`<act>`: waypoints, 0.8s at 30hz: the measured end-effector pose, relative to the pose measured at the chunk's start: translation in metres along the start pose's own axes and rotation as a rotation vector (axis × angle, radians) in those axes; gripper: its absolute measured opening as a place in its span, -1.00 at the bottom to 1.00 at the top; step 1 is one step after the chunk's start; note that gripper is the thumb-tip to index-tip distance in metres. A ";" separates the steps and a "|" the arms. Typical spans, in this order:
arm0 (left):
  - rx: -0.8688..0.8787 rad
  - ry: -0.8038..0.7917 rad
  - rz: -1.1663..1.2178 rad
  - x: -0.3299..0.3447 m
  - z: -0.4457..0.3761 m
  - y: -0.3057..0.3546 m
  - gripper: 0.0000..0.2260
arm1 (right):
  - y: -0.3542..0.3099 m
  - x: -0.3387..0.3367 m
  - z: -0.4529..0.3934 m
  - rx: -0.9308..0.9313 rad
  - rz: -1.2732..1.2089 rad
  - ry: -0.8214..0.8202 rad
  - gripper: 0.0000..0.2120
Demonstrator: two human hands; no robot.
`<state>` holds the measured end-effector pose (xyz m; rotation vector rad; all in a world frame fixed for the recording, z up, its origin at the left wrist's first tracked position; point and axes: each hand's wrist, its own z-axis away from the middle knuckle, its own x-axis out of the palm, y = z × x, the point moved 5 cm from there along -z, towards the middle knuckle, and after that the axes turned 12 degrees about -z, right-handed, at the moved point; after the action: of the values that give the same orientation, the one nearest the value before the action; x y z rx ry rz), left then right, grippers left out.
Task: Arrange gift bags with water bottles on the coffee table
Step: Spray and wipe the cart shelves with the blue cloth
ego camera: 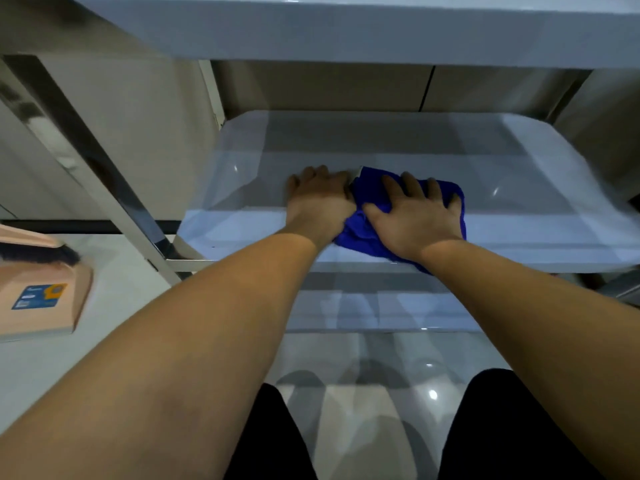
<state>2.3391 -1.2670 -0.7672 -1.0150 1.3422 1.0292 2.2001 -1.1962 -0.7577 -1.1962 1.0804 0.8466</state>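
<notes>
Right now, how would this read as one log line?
stage: wiping shelf | right hand: flat on blue cloth | left hand: pressing shelf | gift bags: unseen

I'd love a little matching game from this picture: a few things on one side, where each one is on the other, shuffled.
Things:
1. blue cloth
2. left hand
3. right hand
4. dustpan with brush

Places:
A. on the floor at the left edge
B. spread flat on top of the cloth
C. on the glossy lower shelf, under a hand
D. flat on the shelf, beside the cloth

Pairs: 1-C, 2-D, 3-B, 4-A
</notes>
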 end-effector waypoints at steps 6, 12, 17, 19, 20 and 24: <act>0.027 0.110 -0.029 0.005 0.005 0.003 -0.58 | 0.002 0.002 -0.068 -0.018 0.004 -0.043 -0.31; -0.023 0.095 -0.011 0.007 0.004 0.002 -0.58 | 0.000 0.003 -0.136 -0.026 -0.010 -0.042 -0.29; -0.048 0.139 0.004 0.004 0.006 0.003 -0.58 | -0.004 -0.001 -0.194 -0.004 -0.070 -0.032 -0.28; -0.047 0.132 0.018 0.004 0.006 0.003 -0.58 | -0.004 -0.002 -0.212 0.015 -0.065 -0.025 -0.27; -0.045 0.126 0.020 0.004 0.005 0.004 -0.57 | -0.005 -0.003 -0.219 0.025 -0.058 -0.022 -0.27; -0.044 0.125 0.015 0.003 0.002 0.001 -0.57 | -0.012 -0.004 -0.233 0.032 -0.048 -0.016 -0.28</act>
<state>2.3383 -1.2645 -0.7700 -1.1189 1.4355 1.0239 2.1653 -1.4269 -0.7552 -1.1824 1.0450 0.7975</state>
